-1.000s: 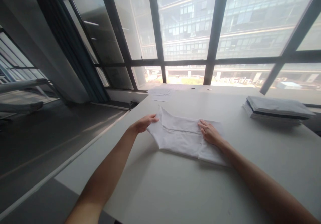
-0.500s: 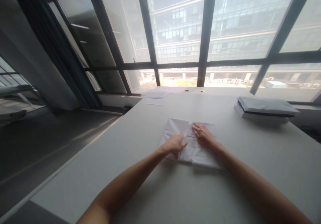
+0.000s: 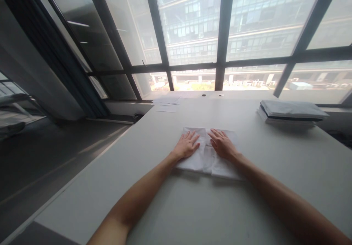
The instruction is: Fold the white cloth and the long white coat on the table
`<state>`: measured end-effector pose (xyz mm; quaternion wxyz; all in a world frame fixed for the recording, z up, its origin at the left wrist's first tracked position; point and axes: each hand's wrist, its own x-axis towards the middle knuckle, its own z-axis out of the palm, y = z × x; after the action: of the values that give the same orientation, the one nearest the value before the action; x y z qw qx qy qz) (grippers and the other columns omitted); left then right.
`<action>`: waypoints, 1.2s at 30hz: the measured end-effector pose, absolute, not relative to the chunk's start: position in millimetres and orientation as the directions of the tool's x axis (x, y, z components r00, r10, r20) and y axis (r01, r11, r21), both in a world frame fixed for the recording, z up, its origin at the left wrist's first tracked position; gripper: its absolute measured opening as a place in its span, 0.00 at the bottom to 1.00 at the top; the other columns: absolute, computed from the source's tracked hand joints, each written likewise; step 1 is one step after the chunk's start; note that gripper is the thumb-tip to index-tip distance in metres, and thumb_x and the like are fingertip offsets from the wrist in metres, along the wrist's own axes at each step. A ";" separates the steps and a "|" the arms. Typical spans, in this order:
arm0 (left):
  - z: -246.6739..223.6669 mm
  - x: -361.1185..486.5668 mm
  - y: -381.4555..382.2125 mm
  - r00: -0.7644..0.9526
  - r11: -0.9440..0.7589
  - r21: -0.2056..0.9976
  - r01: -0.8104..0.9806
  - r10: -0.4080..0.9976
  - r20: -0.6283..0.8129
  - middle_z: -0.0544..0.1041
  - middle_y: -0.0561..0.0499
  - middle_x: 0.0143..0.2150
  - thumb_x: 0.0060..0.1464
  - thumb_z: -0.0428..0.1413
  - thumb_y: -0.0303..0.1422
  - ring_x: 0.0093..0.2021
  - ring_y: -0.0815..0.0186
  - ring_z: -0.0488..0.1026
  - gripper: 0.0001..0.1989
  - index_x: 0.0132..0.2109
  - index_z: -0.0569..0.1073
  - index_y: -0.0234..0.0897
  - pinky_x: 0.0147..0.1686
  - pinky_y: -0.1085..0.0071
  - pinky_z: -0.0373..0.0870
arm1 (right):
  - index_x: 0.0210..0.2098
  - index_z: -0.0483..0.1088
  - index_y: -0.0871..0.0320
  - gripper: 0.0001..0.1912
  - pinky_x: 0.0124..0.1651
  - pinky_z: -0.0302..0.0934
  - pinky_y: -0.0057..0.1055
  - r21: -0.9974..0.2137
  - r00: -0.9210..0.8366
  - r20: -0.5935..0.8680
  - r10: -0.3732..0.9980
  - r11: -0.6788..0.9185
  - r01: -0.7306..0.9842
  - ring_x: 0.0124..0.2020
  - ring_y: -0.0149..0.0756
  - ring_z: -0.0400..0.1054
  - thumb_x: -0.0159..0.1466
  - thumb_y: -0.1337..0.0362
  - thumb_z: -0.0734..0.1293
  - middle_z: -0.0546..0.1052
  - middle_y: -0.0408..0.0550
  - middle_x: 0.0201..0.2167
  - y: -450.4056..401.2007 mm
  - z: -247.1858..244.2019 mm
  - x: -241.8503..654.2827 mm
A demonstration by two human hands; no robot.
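Observation:
A folded white cloth [image 3: 208, 160] lies flat on the white table [image 3: 154, 215], its two side panels meeting near the middle. My left hand [image 3: 187, 145] rests palm down on the left panel, fingers spread. On the upper right part of the cloth lies my right hand [image 3: 222, 143], also flat with its fingers apart. Neither hand grips anything. My right hand and forearm cover part of the right panel.
A stack of folded cloth [image 3: 291, 111], with one dark layer, sits at the table's right side. Thin white sheets [image 3: 167, 104] lie at the far left corner. Windows [image 3: 192, 36] rise behind the table, and a dark curtain [image 3: 63, 62] hangs left.
My left hand has moved up and left on the cloth and flattened, its fingers now spread. My right hand has stayed nearly in place. The view has tilted slightly.

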<state>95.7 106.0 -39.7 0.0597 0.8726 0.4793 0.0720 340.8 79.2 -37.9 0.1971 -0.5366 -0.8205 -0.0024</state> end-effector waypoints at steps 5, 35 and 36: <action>-34.8 100.6 111.0 0.489 -0.488 0.166 0.857 0.871 0.036 0.49 0.44 0.78 0.71 0.40 0.51 0.76 0.44 0.46 0.31 0.75 0.57 0.45 0.70 0.41 0.47 | 0.61 0.71 0.59 0.23 0.70 0.51 0.42 -0.181 -0.372 0.397 0.839 0.469 0.864 0.65 0.45 0.63 0.71 0.66 0.57 0.72 0.57 0.63 71.6 -31.1 331.3; -34.3 141.9 137.8 0.417 -0.418 0.214 0.883 0.907 0.053 0.51 0.46 0.78 0.70 0.36 0.55 0.76 0.37 0.41 0.31 0.73 0.60 0.55 0.67 0.28 0.38 | 0.75 0.52 0.57 0.31 0.72 0.40 0.58 -0.203 -0.058 0.119 0.991 0.082 0.976 0.75 0.53 0.44 0.76 0.55 0.50 0.54 0.62 0.74 85.6 -52.4 336.3; -32.4 140.1 138.4 0.386 -0.385 0.210 0.899 0.922 0.041 0.49 0.48 0.78 0.69 0.36 0.57 0.76 0.35 0.39 0.31 0.73 0.59 0.59 0.66 0.27 0.36 | 0.75 0.52 0.57 0.31 0.72 0.40 0.58 -0.202 -0.053 0.115 0.992 0.075 0.976 0.75 0.53 0.44 0.76 0.55 0.50 0.54 0.61 0.75 85.0 -51.4 335.7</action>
<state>140.1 138.4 -32.4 0.0768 0.8288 0.5491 0.0757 335.7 85.0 -51.4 0.1117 -0.6790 -0.7247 0.0349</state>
